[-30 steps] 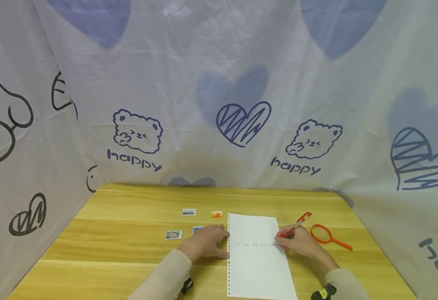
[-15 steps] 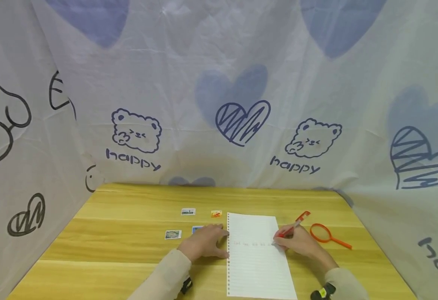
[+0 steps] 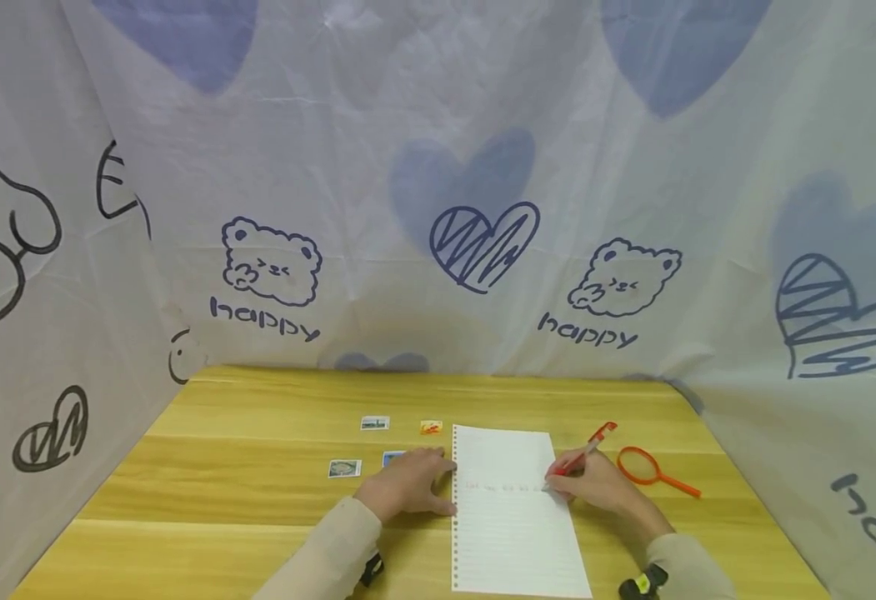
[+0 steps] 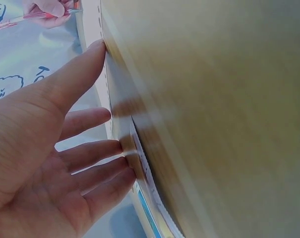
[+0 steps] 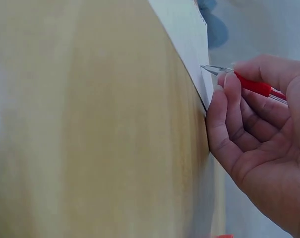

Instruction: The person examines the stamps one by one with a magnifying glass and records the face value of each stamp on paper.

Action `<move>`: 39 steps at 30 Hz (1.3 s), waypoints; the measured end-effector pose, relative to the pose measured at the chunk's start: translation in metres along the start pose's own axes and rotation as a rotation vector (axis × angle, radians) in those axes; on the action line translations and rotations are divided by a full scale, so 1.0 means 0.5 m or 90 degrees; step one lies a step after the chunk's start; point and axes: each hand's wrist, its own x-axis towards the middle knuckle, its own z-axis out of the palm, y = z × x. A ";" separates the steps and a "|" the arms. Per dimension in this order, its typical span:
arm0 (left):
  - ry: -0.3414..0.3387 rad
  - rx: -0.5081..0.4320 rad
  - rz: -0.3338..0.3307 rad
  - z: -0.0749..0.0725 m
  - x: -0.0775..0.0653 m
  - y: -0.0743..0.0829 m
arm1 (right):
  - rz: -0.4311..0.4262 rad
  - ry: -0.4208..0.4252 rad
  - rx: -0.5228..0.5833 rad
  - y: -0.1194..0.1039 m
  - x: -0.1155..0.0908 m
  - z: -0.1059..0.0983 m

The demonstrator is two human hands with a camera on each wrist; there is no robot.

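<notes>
My right hand (image 3: 591, 482) pinches a red pen (image 3: 586, 450) in a writing hold, its silver tip at the right part of a row of small red marks on a lined white sheet (image 3: 513, 542). In the right wrist view the pen (image 5: 253, 85) lies between thumb and fingers, with the tip close over the paper. My left hand (image 3: 411, 483) rests at the sheet's punched left edge, thumb and fingertips touching it. Seen from the left wrist, that hand (image 4: 65, 158) has its fingers spread and fairly straight.
Several stamps lie left of the sheet: a green-and-white stamp (image 3: 375, 423), a yellow-orange stamp (image 3: 431, 427), a greenish stamp (image 3: 344, 468) and a blue stamp (image 3: 392, 458) partly behind the left hand. An orange-red magnifying glass (image 3: 658, 472) lies right of the right hand. A printed curtain (image 3: 377, 167) surrounds the wooden table.
The pen shifts very slightly within the same spot at the end of the written row. The left hand stays in place, and the whole view drifts a little.
</notes>
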 end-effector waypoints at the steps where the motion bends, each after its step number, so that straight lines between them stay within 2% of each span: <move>1: -0.002 -0.001 -0.003 0.000 -0.001 0.000 | -0.001 -0.002 -0.003 0.001 0.000 0.001; 8: -0.011 -0.009 -0.008 0.000 0.000 -0.001 | -0.003 -0.011 -0.040 0.007 0.004 -0.003; 14: 0.004 0.006 -0.005 -0.001 0.004 -0.001 | 0.008 -0.009 -0.034 0.000 0.005 -0.009; 21: -0.011 -0.004 -0.016 -0.003 0.003 0.003 | 0.020 -0.006 -0.015 -0.008 0.002 -0.014; 24: -0.015 -0.005 -0.016 -0.003 0.001 0.004 | 0.008 -0.005 -0.025 -0.010 -0.002 -0.021; 30: -0.014 -0.004 -0.015 -0.002 -0.001 0.002 | -0.057 0.014 -0.110 -0.020 -0.010 -0.039; 35: -0.006 -0.001 -0.012 -0.003 -0.002 0.002 | -0.042 0.018 -0.233 -0.033 -0.018 -0.060; 37: -0.003 0.001 -0.010 -0.002 -0.002 0.002 | -0.051 0.020 -0.261 -0.033 -0.018 -0.069; 39: -0.001 0.003 -0.009 -0.002 -0.002 0.002 | -0.075 0.021 -0.260 -0.033 -0.018 -0.080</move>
